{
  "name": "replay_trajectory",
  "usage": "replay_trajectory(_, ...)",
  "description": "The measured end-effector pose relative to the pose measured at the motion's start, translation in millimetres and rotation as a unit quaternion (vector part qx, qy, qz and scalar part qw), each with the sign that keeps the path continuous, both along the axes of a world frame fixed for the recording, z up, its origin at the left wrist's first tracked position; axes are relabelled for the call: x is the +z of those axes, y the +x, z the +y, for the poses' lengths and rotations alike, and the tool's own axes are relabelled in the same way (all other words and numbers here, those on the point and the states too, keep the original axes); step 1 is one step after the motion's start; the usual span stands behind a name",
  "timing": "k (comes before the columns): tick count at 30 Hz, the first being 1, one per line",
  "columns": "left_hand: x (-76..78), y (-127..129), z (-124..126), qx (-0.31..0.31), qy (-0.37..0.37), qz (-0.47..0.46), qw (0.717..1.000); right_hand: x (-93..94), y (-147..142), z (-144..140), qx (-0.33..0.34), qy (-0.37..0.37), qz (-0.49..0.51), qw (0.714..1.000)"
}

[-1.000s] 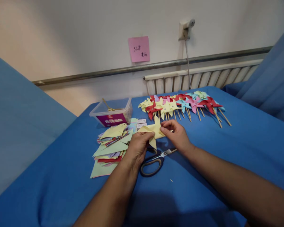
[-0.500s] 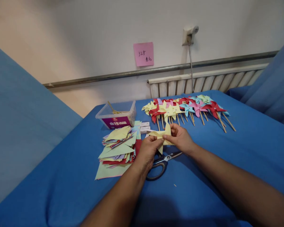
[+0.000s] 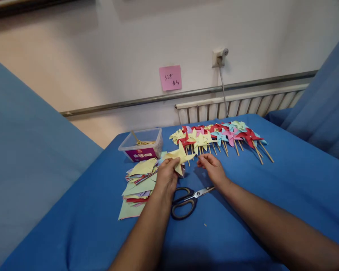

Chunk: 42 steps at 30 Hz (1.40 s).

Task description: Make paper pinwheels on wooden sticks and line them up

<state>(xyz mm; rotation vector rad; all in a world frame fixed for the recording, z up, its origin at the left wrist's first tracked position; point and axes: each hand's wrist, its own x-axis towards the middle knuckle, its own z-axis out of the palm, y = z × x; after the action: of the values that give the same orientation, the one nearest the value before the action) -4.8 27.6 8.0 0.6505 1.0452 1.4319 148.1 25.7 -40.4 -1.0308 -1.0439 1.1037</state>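
The writing on the pink note (image 3: 170, 78) at upper centre was too small to read; both forearms ran off the bottom edge.

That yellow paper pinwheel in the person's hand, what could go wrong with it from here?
The left hand alone pinches the yellow pinwheel; the right hand is off it, so its folds might spring open. The scissors lie right under both wrists and could snag an arm. The stack of cut paper beside the left hand might get knocked askew.
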Motion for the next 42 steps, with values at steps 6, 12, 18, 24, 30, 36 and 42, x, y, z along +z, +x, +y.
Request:
replay_trajectory(6,4.8,-10,19,0.090,0.041,-0.065,0.993,-20.4,-5,6,0.052,0.027,-0.122,0.991)
replay_trajectory(12,-6.3,-16,17,0.126,0.060,-0.065,0.988,-9.0,-11,-10,0.126,0.168,-0.316,0.925)
replay_trajectory(18,-11.8,-7,17,0.122,0.053,-0.066,0.989,4.2,-35,-20,0.129,0.181,-0.492,0.842)
replay_trajectory(24,-14.8,-7,18,0.128,0.057,-0.071,0.988,25.6,-51,-12,0.148,0.075,-0.634,0.755)
replay_trajectory(30,-16.1,-10,20,0.134,0.058,-0.091,0.985,39.2,-60,5,0.180,0.042,-0.665,0.723)
replay_trajectory(36,-18.0,-11,24,0.135,0.045,-0.109,0.984,47.0,-67,20,0.199,0.013,-0.681,0.705)
replay_trajectory(42,-17.6,-15,27,0.123,0.044,-0.115,0.985,51.4,-74,24,0.206,0.012,-0.678,0.705)
